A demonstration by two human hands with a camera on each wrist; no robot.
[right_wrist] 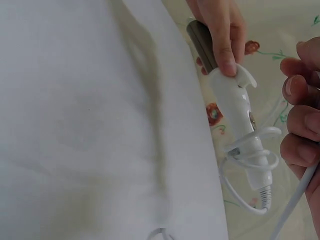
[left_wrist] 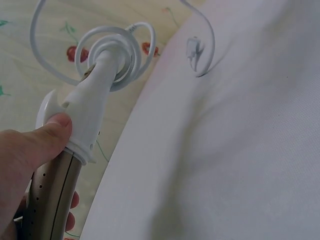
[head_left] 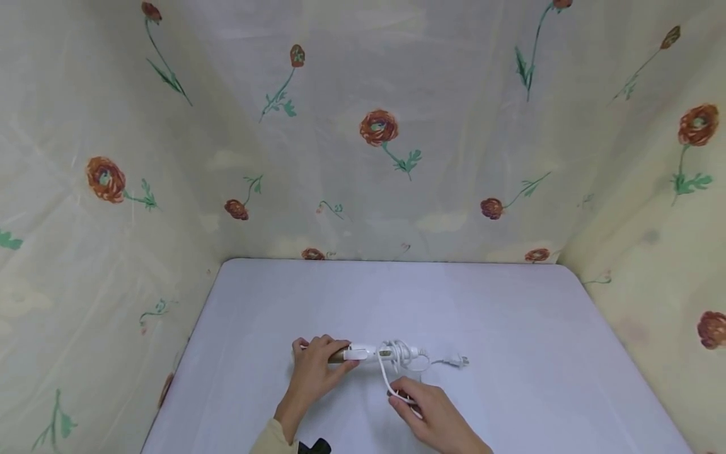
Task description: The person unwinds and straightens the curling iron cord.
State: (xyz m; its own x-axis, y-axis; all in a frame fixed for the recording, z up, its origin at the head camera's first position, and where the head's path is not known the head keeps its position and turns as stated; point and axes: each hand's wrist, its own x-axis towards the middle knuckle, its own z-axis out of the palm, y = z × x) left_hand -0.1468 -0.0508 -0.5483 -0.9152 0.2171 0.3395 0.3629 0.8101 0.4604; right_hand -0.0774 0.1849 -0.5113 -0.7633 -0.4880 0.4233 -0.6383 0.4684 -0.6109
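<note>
My left hand [head_left: 319, 367] grips a curling iron [head_left: 357, 354] by its brownish metal barrel [left_wrist: 52, 195], with the thumb on the white part by the clamp lever. The iron is held above the table. Loose loops of white power cord [left_wrist: 134, 55] circle the handle's tail end. In my right hand [head_left: 428, 413] a length of that cord is held between curled fingers; the right wrist view shows the cord [right_wrist: 295, 200] running down from those fingers. To the right of the iron is the plug [head_left: 455, 361], its prongs pointing right.
The white table [head_left: 510, 315] has rounded far corners. Flower-printed cloth [head_left: 442, 126] hangs behind it and on both sides. A small black object [head_left: 316, 447] shows at the bottom edge, beside the left sleeve [head_left: 275, 440].
</note>
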